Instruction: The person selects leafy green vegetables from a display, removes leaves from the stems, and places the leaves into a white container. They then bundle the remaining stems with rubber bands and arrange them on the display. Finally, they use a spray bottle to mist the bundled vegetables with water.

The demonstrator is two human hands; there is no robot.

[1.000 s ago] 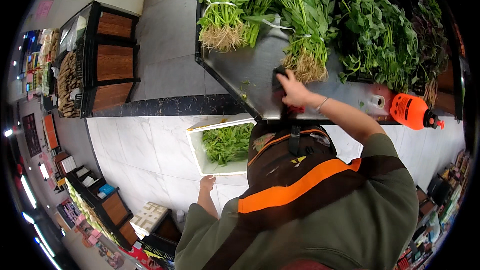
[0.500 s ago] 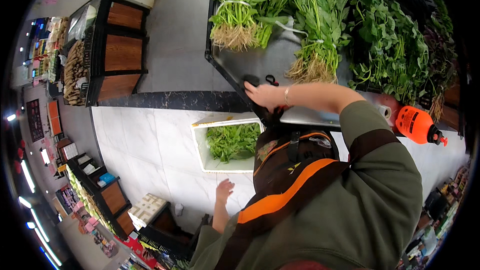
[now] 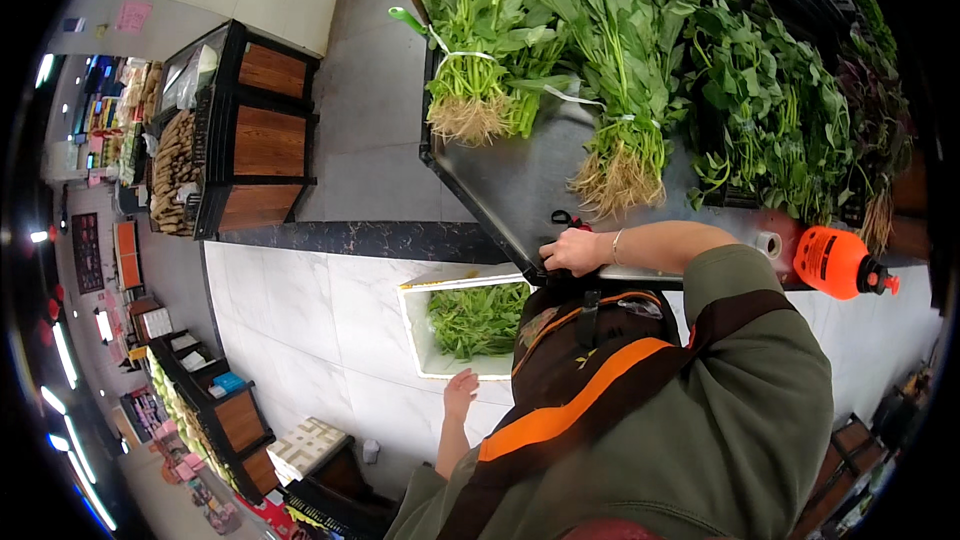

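Note:
At the near edge of the metal counter (image 3: 495,175), my right hand (image 3: 572,254) is curled downward, and what its fingers grip, if anything, is hidden. Scissors with red and black handles (image 3: 568,220) lie right beside it. Beyond the hand rest two bunches of leafy greens with roots, a left bunch (image 3: 468,90) and a middle bunch (image 3: 622,160), each tied with a white strip. My left hand (image 3: 460,392) hangs with fingers loosely apart and nothing in it. It is next to the white foam box (image 3: 408,335), which holds loose green leaves (image 3: 470,320) on the floor.
Loose leafy greens (image 3: 770,110) fill the counter's right side. An orange spray bottle (image 3: 830,262) and a roll of tape (image 3: 768,244) stand by its near edge. A wooden display stand (image 3: 268,135) is across the aisle at left. A patterned carton (image 3: 308,448) sits lower left.
My right hand has drawn back right along the counter edge, next to the scissors. The dark item at its fingertips no longer shows. My left hand stays low near the box; the view has shifted.

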